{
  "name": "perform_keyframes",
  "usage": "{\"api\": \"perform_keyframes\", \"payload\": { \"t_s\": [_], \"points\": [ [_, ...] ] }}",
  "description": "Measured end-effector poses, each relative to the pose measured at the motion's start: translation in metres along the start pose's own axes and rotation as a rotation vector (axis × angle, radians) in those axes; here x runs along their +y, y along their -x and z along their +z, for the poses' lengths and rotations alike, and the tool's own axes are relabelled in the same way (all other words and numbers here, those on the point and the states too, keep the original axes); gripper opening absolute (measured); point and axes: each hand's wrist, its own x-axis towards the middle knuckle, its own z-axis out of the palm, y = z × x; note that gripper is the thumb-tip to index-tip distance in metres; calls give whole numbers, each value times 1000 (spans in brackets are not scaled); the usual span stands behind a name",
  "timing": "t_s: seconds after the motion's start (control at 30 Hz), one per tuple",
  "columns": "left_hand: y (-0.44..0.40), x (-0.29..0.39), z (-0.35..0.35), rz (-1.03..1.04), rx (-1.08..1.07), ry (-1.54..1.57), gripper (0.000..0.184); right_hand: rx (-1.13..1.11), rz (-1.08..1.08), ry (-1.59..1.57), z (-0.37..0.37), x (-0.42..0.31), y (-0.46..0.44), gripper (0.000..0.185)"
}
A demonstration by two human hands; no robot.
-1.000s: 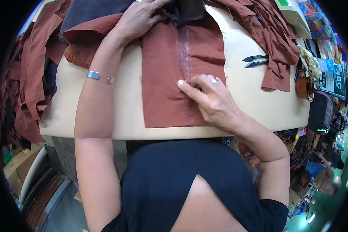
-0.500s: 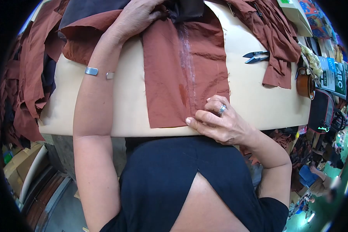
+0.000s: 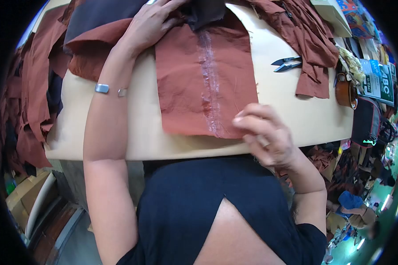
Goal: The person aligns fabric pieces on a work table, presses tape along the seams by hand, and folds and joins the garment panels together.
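Observation:
A reddish-brown fabric panel [image 3: 181,88] lies lengthwise in front of me, with a shiny whitish strip [image 3: 211,84] running down its middle. My left hand [image 3: 152,24] is at the panel's top left, its fingers closed on the bunched cloth by a dark fabric piece [image 3: 208,13]; the fingertips are partly hidden. Just off the panel's lower right corner, my right hand [image 3: 267,132] is blurred by motion. Its fingers are loosely bent and apart, with nothing visible in them. A ring shows on that hand.
Small black snips [image 3: 287,64] lie right of the panel, beside crumpled reddish-brown cloth [image 3: 311,57]. A brown mug [image 3: 346,92] stands at the table's right side. More fabric strips [image 3: 35,88] hang over the left edge. The pale tabletop [image 3: 296,115] ends near my body.
My right hand has lifted off the panel's lower edge and shifted right. The panel lies flatter with its strip more exposed, its lower edge slightly farther from me. My left hand stays near the top.

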Motion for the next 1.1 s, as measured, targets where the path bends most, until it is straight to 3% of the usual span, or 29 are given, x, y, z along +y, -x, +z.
{"api": "perform_keyframes", "payload": {
  "t_s": [0.07, 0.1, 0.13, 0.2, 0.33, 0.43, 0.53, 0.7, 0.77, 0.83, 0.9, 1.0, 1.1],
  "points": [
    [-1, 11, -5, -17, 47, -5, 50, 220, 18, 155, -26, 11, 9, 40],
    [-2, 20, -12, 3, 98, -138, 41, 362, 52, 261, -47, 21, 17, 40],
    [2, 7, 2, 86, 207, -168, 44, 432, 124, 420, -72, 23, 19, 39],
    [6, 15, -7, 83, 207, -267, 45, 606, 409, 712, -118, 32, 41, 42],
    [17, 60, -33, 85, 153, -139, 19, 413, 686, 1141, -200, 63, 106, 48],
    [42, 88, -30, -186, -228, 15, 31, 232, 920, 1190, -222, 76, 121, 54],
    [57, 89, -14, -172, -279, -156, 52, 152, 1039, 1130, -237, 95, 125, 66],
    [53, 78, -5, -196, -251, -90, 55, 10, 1099, 1074, -249, 111, 124, 67],
    [53, 74, -5, -225, -266, -70, 55, 62, 1057, 853, -258, 120, 135, 64],
    [53, 76, -8, -198, -236, -55, 53, 167, 880, 812, -250, 99, 130, 46],
    [56, 71, -2, -154, -178, -84, 51, 166, 768, 983, -262, 108, 154, 34],
    [58, 71, 3, -162, -148, -76, 48, 156, 771, 1268, -230, 76, 132, 29],
    [57, 73, -1, -177, -203, -83, 46, 299, 510, 954, -174, 42, 68, 21]
  ]
}}
